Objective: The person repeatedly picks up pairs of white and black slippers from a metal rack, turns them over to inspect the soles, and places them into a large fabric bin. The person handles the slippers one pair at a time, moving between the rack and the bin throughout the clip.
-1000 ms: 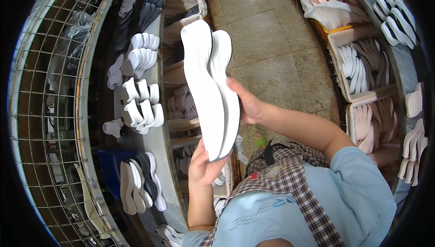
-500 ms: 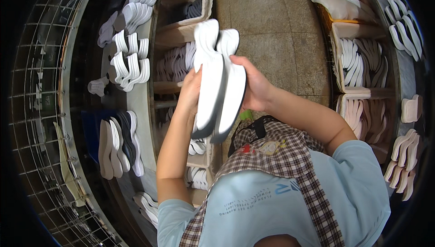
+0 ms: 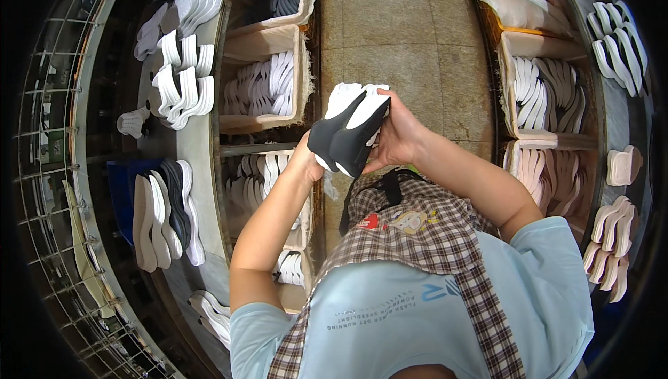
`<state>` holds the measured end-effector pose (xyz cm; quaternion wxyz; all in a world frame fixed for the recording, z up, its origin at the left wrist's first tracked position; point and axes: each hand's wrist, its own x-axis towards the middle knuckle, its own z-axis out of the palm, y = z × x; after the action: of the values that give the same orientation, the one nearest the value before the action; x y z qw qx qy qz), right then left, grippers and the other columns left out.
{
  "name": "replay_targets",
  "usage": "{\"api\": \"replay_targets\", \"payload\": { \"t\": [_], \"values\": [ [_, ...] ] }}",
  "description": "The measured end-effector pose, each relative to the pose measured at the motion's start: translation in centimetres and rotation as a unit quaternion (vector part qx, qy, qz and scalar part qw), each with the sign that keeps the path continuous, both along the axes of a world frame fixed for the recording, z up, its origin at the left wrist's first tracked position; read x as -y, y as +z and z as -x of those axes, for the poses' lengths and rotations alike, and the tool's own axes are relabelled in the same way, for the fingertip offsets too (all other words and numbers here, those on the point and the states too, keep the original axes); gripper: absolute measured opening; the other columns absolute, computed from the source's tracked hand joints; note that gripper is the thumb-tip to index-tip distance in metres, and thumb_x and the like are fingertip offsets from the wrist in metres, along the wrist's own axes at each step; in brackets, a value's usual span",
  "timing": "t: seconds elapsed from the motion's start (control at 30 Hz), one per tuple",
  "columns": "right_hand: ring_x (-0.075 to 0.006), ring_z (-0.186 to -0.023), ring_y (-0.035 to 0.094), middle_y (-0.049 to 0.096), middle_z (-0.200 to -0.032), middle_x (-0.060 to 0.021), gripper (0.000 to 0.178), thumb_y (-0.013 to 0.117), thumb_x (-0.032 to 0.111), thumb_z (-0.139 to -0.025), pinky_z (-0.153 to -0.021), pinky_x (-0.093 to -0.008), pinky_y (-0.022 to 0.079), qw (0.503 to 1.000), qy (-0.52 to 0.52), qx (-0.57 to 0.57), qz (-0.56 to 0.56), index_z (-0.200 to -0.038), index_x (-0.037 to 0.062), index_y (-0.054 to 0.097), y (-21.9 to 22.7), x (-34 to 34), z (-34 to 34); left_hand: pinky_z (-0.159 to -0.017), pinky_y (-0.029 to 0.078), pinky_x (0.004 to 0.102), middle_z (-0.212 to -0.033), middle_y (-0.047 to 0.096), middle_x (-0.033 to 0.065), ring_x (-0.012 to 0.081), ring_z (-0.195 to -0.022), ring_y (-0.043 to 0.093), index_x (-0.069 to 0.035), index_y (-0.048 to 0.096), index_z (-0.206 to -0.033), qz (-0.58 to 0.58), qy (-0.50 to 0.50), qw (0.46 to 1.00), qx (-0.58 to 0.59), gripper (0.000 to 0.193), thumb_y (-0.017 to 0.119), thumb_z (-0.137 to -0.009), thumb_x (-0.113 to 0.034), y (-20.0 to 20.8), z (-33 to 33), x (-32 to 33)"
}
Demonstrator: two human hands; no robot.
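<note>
A pair of white-and-black shoe soles (image 3: 341, 137) is held side by side in front of my chest, the dark ends tilted toward me and the white ends away. My left hand (image 3: 311, 162) grips the pair at its left edge, its fingers partly hidden behind the soles. Closed round the right side is my right hand (image 3: 398, 132), thumb near the far white end and fingers below. Under my left forearm stands a cloth-lined bin (image 3: 306, 229) with white soles in it.
More lined bins of soles line the left, including a bin (image 3: 303, 76) of pale soles. At right, another bin (image 3: 511, 87) holds white and brown soles. Soles lie on the left shelf (image 3: 198, 100) and on the right ledge. A wire grid (image 3: 52, 191) rises far left.
The soles have tipped over: their long white faces have turned away and the dark ends now show. Both hands have shifted their hold, and the pair sits lower and nearer my body.
</note>
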<state>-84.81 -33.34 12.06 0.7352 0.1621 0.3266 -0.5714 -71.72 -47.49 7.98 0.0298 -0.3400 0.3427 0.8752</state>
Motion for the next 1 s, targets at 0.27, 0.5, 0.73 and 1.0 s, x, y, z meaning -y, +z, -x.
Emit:
{"api": "replay_targets", "payload": {
  "t": [0.27,0.5,0.73,1.0],
  "values": [
    [-0.0426,-0.13,0.027,0.025,-0.145,-0.02,0.078,0.031,0.065,-0.082,-0.098,-0.0681,0.023,1.0,-0.003,0.006,-0.013,-0.14,0.0127,0.031,0.0,0.1,-0.3,-0.082,0.054,0.0318,-0.119,0.059,0.0127,0.0207,-0.1,0.062,-0.002,0.049,-0.127,0.004,0.009,1.0,0.017,0.039,0.05,-0.093,-0.022,-1.8,-0.4,0.4],
    [-0.0433,-0.133,0.02,0.021,-0.147,-0.0203,0.08,0.031,0.065,-0.082,-0.099,-0.0686,0.018,1.0,0.003,0.004,0.01,-0.142,0.0127,0.027,-0.5,0.4,-0.3,-0.082,0.053,0.0299,-0.119,0.059,0.0123,0.0195,-0.099,0.062,-0.002,0.048,-0.128,-0.01,0.001,1.0,0.011,0.039,0.049,-0.093,-0.021,-1.1,-0.6,0.3],
    [-0.0209,-0.109,0.056,0.051,-0.126,-0.0161,0.064,0.033,0.05,-0.093,-0.094,-0.0338,0.045,0.971,-0.092,-0.156,0.154,-0.133,0.0011,0.038,-0.5,1.1,-1.6,-0.091,0.05,0.0392,-0.13,0.046,0.0167,0.0258,-0.114,0.054,-0.006,0.022,-0.139,0.092,0.014,0.995,-0.027,0.049,0.042,-0.098,-0.022,1.5,0.0,0.5],
    [-0.0212,-0.114,0.049,0.046,-0.128,-0.016,0.07,0.043,0.044,-0.087,-0.097,-0.0319,0.039,0.877,-0.128,-0.337,0.318,-0.138,-0.002,0.028,2.3,1.0,-1.7,-0.091,0.052,0.0408,-0.129,0.045,0.0164,0.0284,-0.114,0.053,-0.012,0.021,-0.141,0.03,0.101,0.978,-0.182,0.048,0.041,-0.097,-0.011,2.4,0.2,1.4]
  ]
}}
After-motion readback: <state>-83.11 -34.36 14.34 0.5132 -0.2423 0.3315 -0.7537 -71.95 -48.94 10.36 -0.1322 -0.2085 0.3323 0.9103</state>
